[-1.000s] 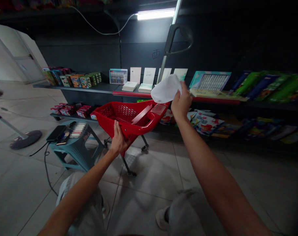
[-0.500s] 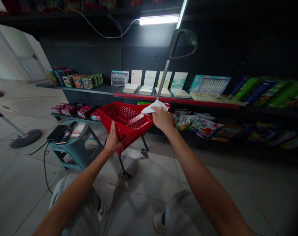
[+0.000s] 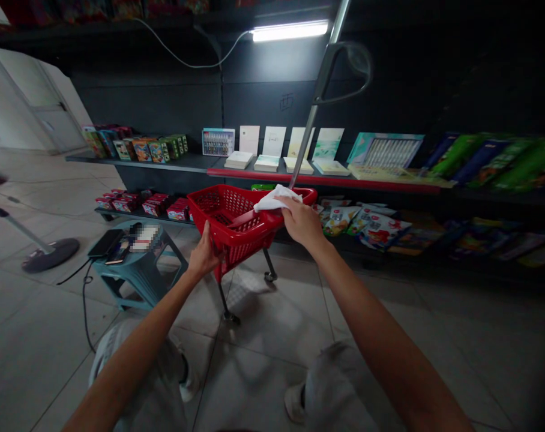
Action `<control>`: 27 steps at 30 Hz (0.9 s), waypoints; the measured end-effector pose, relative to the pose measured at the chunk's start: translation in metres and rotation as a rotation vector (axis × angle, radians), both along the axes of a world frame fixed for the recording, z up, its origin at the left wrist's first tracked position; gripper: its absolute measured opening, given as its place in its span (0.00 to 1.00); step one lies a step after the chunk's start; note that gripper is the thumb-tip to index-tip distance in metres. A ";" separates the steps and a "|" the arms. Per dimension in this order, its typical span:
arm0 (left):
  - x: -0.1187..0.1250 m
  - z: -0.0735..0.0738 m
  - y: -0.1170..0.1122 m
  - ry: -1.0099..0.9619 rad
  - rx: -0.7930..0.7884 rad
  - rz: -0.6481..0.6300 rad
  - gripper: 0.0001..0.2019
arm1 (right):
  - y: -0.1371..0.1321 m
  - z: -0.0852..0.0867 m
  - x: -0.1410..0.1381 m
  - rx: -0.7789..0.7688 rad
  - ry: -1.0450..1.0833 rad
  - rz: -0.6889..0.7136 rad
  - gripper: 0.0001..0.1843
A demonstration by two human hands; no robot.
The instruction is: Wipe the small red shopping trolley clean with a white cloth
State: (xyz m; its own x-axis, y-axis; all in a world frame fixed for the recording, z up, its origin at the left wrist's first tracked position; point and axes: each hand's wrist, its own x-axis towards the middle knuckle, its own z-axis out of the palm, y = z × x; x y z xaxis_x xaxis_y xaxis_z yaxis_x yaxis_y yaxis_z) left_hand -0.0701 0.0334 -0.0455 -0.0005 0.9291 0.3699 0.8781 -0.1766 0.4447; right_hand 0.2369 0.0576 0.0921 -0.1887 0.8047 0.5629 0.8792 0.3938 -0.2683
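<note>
A red wheeled shopping basket (image 3: 230, 211) stands on the tiled floor in front of me, its long metal handle (image 3: 317, 102) rising up to the right. My left hand (image 3: 203, 254) grips the basket's near wall, fingers curled over the rim. My right hand (image 3: 302, 221) presses a white cloth (image 3: 273, 198) onto the basket's right rim, fingers closed on the cloth. My knees show at the bottom of the view.
A teal plastic stool (image 3: 140, 264) with phones on it stands to the left, a cable trailing from it. A fan base (image 3: 50, 254) sits further left. Dark shelves (image 3: 326, 179) along the wall hold notebooks, boxes and packets.
My right hand came down from head height with the cloth and now rests it on the basket's rim. The basket has shifted slightly right. My left hand keeps its grip.
</note>
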 end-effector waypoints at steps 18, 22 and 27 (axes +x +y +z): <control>-0.161 0.023 -0.037 0.104 0.278 0.240 0.21 | 0.010 -0.018 0.007 0.051 0.118 -0.203 0.28; -0.244 0.002 -0.059 0.144 0.234 0.603 0.22 | 0.009 -0.020 0.006 0.082 0.156 -0.192 0.27; -0.284 -0.039 -0.073 0.204 -0.005 0.718 0.27 | 0.010 -0.024 0.006 0.109 0.192 -0.195 0.27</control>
